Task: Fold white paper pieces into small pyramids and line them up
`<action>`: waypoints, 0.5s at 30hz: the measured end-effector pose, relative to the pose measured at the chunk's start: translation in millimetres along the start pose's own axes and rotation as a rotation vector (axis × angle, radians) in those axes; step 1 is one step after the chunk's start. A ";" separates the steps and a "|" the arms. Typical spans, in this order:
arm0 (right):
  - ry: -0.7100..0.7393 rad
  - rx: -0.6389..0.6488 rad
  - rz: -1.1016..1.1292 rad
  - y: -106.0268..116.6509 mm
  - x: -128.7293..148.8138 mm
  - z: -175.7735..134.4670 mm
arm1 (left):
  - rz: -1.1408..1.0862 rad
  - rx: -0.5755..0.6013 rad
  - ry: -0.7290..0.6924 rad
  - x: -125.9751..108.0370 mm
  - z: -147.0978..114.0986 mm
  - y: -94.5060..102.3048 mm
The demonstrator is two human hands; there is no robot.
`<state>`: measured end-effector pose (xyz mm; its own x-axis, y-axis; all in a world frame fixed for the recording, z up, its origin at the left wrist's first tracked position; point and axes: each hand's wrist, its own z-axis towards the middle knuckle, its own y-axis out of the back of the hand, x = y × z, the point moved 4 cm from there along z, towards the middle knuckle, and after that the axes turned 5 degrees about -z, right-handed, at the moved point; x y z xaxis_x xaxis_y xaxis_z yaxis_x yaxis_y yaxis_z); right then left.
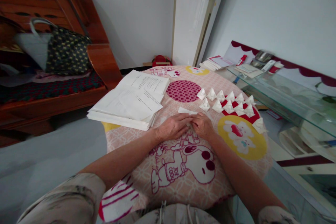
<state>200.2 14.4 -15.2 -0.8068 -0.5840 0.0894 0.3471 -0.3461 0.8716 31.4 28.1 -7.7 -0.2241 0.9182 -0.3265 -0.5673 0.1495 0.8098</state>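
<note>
My left hand (173,126) and my right hand (202,125) meet on the table near its middle. A small piece of white paper (187,110) sticks out beyond my fingers, and both hands have their fingers closed on it. The rest of the paper is hidden beneath them. To the right stand two rows of small folded white paper shapes (217,105), with another paper shape (258,125) at the table's right edge. On the left lies a thick open stack of printed pages (123,103), apart from my left hand.
A patterned pink cloth (168,196) covers the round table. At right stands a glass shelf (288,92) holding papers and small items. A wooden bench (102,63) with bags is on the left, and a tall white air conditioner (190,28) stands behind.
</note>
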 end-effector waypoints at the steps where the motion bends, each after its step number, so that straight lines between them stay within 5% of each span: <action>1: 0.009 -0.012 -0.009 0.8 0.2 0.1 | 0.005 0.014 0.003 0.6 -0.3 -2.4; 7: 0.034 0.013 -0.003 1.6 -0.6 1.0 | 0.083 0.214 0.130 9.8 -5.8 -21.6; 15: 0.017 0.034 0.010 2.0 -1.0 1.3 | 0.171 0.259 0.191 7.6 -3.8 -20.2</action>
<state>201.0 15.2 -13.0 -0.7952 -0.5996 0.0902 0.3385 -0.3156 0.8865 38.2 30.7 -28.4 -0.4562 0.8566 -0.2410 -0.2947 0.1101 0.9492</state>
